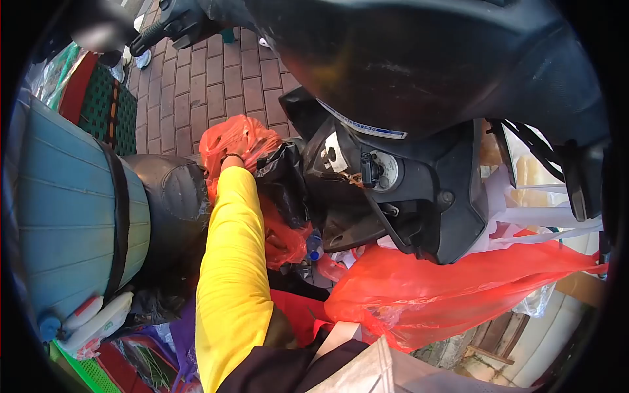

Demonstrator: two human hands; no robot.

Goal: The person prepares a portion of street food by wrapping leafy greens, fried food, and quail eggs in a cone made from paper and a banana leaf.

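My left hand (237, 152), at the end of a yellow sleeve, is at an orange-red plastic bag (252, 134) between the motorbike's seat and its front panel. Thin, crumpled plastic covers most of the hand, so its fingers and anything in them are hidden. A dark band circles the wrist. Right beside the hand is a black plastic bag (285, 180). Below it, more red plastic shows, with a blue-capped bottle (314, 245) at its edge. My right hand is not in view.
The dark motorbike front (406, 65) and its key switch (373, 170) lie to the right. A large red bag (445, 288) hangs below them. At left are the black seat (173, 190) and a blue container (65, 209). Brick paving (196, 85) shows beyond.
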